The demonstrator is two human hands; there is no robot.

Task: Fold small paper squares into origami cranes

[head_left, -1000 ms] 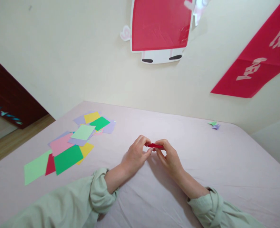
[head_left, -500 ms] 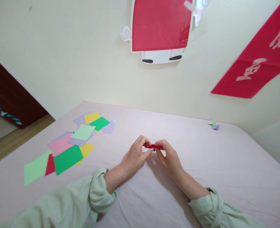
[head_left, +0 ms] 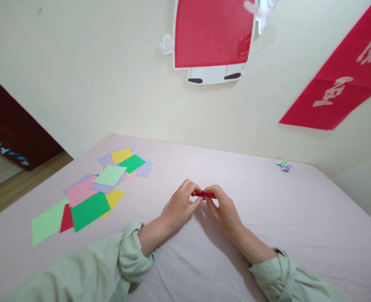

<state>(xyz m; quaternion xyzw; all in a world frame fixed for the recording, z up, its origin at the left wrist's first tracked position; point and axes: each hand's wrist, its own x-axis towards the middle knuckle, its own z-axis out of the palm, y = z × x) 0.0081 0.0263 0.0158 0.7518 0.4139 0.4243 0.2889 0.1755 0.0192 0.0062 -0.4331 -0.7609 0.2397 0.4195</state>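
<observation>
My left hand (head_left: 181,205) and my right hand (head_left: 225,209) meet at the middle of a pale pink sheet-covered surface (head_left: 267,218). Both pinch a small folded piece of red paper (head_left: 203,194) between fingertips and thumbs, a little above the surface. Only a thin red strip of it shows between the fingers. Both forearms wear rolled-up pale green sleeves.
A loose spread of coloured paper squares (head_left: 91,191), green, pink, yellow, lilac and red, lies to the left. Two small folded paper shapes (head_left: 284,166) sit at the far right by the wall. Red banners hang on the cream wall; wooden floor shows at the left.
The fingers have shifted very slightly on the red paper; both hands stay in the same place.
</observation>
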